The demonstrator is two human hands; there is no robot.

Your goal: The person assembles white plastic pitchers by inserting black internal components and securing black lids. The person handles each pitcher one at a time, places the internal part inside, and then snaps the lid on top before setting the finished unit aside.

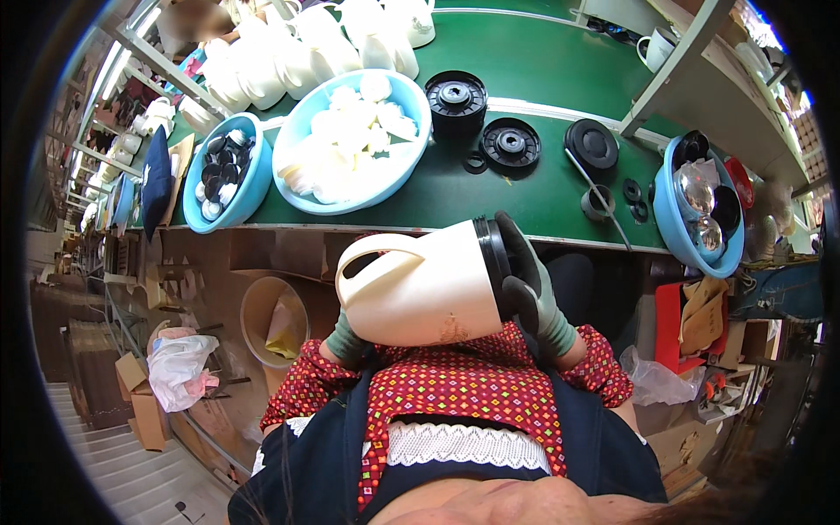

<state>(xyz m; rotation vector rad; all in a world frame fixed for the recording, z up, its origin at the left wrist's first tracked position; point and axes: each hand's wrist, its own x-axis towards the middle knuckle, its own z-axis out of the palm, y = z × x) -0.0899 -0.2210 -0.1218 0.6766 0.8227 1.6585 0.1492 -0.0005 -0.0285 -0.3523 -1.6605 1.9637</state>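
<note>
A cream thermos jug [437,293] lies on its side in front of me, above my lap, its looped handle to the left. A black ribbed end piece [493,258] is at its right end. My right hand [544,302], in a grey-green glove with dark fingers, is closed against that black end. My left hand [348,341], gloved too, holds the jug from below at its left end; the jug hides its fingers. A brownish printed mark shows on the jug's lower side.
On the green bench [551,210] stand a blue basin of white parts [293,188], a smaller basin of black and white parts [194,210], black round bases [512,144] and a basin at right [672,232]. White jugs [306,57] line the back. A bin [254,324] sits below.
</note>
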